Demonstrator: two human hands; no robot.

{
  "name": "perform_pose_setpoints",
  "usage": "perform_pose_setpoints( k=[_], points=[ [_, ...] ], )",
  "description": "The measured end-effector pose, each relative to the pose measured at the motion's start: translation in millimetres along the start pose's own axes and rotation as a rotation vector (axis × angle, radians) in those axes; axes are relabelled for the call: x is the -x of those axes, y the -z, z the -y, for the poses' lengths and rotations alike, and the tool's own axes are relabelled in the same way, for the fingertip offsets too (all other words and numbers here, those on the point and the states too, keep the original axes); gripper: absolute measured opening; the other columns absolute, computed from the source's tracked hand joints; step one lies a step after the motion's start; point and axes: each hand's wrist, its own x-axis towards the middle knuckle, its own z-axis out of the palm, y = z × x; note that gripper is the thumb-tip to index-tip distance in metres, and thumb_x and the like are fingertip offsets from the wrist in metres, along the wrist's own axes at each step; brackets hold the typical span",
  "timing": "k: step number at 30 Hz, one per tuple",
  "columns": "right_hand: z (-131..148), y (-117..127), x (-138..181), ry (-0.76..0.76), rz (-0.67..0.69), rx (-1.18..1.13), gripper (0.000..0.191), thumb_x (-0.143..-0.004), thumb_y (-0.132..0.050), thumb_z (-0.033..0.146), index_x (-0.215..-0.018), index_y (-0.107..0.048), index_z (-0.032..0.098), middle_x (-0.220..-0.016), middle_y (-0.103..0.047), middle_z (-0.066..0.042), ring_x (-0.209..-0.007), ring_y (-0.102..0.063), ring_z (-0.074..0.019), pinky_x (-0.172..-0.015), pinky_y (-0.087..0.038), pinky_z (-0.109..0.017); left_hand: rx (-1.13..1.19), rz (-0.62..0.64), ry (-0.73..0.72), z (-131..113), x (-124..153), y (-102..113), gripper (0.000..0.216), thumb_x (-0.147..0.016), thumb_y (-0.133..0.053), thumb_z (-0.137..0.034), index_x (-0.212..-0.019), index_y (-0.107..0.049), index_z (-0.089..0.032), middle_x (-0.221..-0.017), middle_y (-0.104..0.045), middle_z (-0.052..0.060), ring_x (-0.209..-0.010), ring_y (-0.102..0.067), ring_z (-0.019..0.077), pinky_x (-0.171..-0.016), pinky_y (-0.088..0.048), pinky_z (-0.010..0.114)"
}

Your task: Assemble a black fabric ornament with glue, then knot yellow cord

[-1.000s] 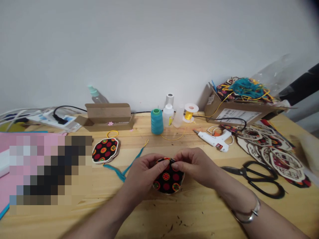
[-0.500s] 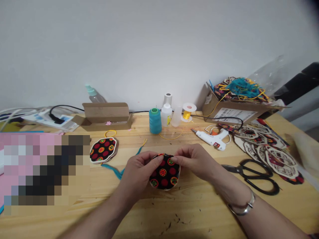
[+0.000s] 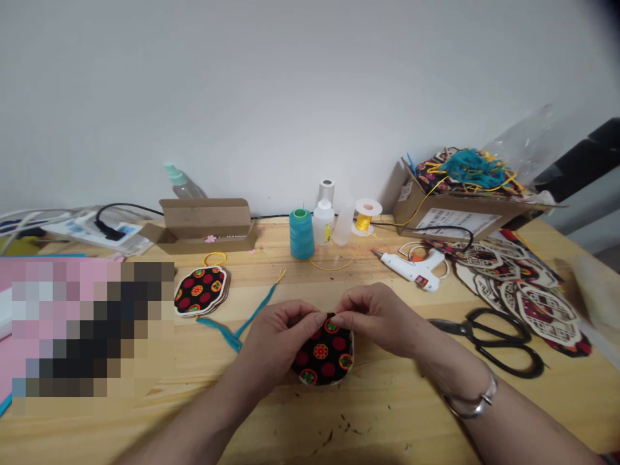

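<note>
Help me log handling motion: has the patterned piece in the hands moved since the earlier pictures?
Yes, slightly: the held patterned piece has shifted down the view, farther from the teal thread cone, which stands in place.

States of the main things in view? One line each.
Patterned piece, held at its far edge
Left hand, pinching that piece
Right hand, pinching it too
Small box, lid raised
Large box, open, heaped full
Teal thread cone, upright
Yellow spool, upright
Glue gun, lying on its side
Scissors, lying flat
</note>
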Motion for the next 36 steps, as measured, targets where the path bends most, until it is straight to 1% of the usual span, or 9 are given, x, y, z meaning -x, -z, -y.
perform_pose_setpoints(
  k=[6, 9, 12, 16, 20, 24, 28, 31, 36],
  points=[
    [-3.1, 6.3, -2.7, -0.030, -0.039, -0.046, 0.020, -0.075, -0.056, 0.031, -0.067, -0.063, 0.014, -0.055, -0.052, 0.003, -0.052, -0.040, -0.0082, -0.048, -0.031, -0.021, 0.208, 0.051, -0.014, 3.5, -3.1, 2.6, 0.027, -0.076, -0.057, -0.040, -0.079, -0.070, -0.017, -0.070, -0.070, 0.002, -0.068, -0.061, 0.0170, -0.060, -0.045, 0.023],
    [-5.9, 8.0, -3.4, -0.028, -0.046, -0.061, 0.020, -0.075, -0.056, 0.032, -0.068, -0.063, 0.014, -0.054, -0.051, 0.002, -0.052, -0.040, -0.0083, -0.048, -0.031, -0.021, 0.270, 0.098, 0.004, 3.7, -3.2, 2.0, 0.024, -0.074, -0.060, -0.036, -0.086, -0.070, -0.018, -0.077, -0.072, 0.003, -0.073, -0.063, 0.0180, -0.064, -0.047, 0.024],
    [-6.1, 7.9, -3.5, -0.033, -0.047, -0.073, 0.020, -0.075, -0.057, 0.032, -0.068, -0.063, 0.014, -0.054, -0.049, 0.003, -0.052, -0.038, -0.0080, -0.047, -0.029, -0.021, 0.274, 0.120, 0.022, 2.5, -2.5, 0.7, 0.020, -0.071, -0.064, -0.030, -0.087, -0.070, -0.018, -0.078, -0.072, 0.004, -0.070, -0.064, 0.0173, -0.064, -0.048, 0.025],
    [-4.2, 7.4, -4.8, -0.032, -0.046, -0.180, 0.034, -0.081, -0.048, 0.039, -0.062, -0.059, 0.014, -0.054, -0.047, 0.002, -0.052, -0.039, -0.0081, -0.049, -0.032, -0.021, 0.312, 0.108, 0.020, 2.0, -2.3, 0.8, 0.021, -0.073, -0.062, -0.027, -0.090, -0.069, -0.017, -0.079, -0.073, 0.004, -0.073, -0.065, 0.0175, -0.067, -0.049, 0.026],
    [-5.1, 7.0, -6.6, -0.066, -0.057, -0.293, 0.044, -0.084, -0.041, 0.047, -0.064, -0.060, 0.013, -0.056, -0.051, 0.000, -0.053, -0.043, -0.0093, -0.050, -0.035, -0.022, 0.330, 0.067, 0.012, 2.9, -3.5, 2.3, 0.024, -0.072, -0.064, -0.030, -0.092, -0.069, -0.017, -0.084, -0.073, 0.005, -0.076, -0.065, 0.0196, -0.070, -0.050, 0.028],
    [-5.3, 6.0, -6.5, -0.056, -0.008, -0.312, 0.040, -0.081, -0.047, 0.046, -0.064, -0.062, 0.014, -0.057, -0.053, 0.000, -0.053, -0.044, -0.0090, -0.051, -0.034, -0.022, 0.347, 0.061, 0.003, 3.9, -4.5, 2.8, 0.025, -0.071, -0.064, -0.030, -0.091, -0.069, -0.017, -0.085, -0.073, 0.005, -0.078, -0.065, 0.0199, -0.072, -0.050, 0.028],
    [-2.8, 5.2, -5.9, -0.101, -0.027, -0.252, 0.028, -0.077, -0.054, 0.038, -0.067, -0.064, 0.014, -0.057, -0.055, 0.001, -0.053, -0.043, -0.0087, -0.049, -0.032, -0.022, 0.368, 0.079, -0.013, 5.8, -5.3, 2.7, 0.022, -0.072, -0.064, -0.029, -0.090, -0.069, -0.018, -0.082, -0.073, 0.005, -0.077, -0.065, 0.0185, -0.071, -0.050, 0.027],
    [-2.2, 5.6, -5.7, -0.085, -0.037, -0.210, 0.025, -0.078, -0.053, 0.033, -0.064, -0.063, 0.013, -0.055, -0.052, 0.001, -0.052, -0.042, -0.0083, -0.049, -0.031, -0.022, 0.380, 0.091, -0.013, 5.8, -5.1, 2.7, 0.021, -0.073, -0.064, -0.029, -0.090, -0.069, -0.018, -0.081, -0.073, 0.004, -0.076, -0.065, 0.0175, -0.071, -0.049, 0.026],
    [-3.4, 6.3, -4.6, -0.049, -0.030, -0.166, 0.026, -0.079, -0.051, 0.032, -0.063, -0.061, 0.013, -0.054, -0.050, 0.001, -0.052, -0.041, -0.0084, -0.049, -0.030, -0.022, 0.334, 0.073, 0.006, 2.4, -3.1, 2.1, 0.024, -0.072, -0.065, -0.031, -0.092, -0.068, -0.018, -0.085, -0.072, 0.005, -0.079, -0.064, 0.0179, -0.071, -0.049, 0.026]
  ],
)
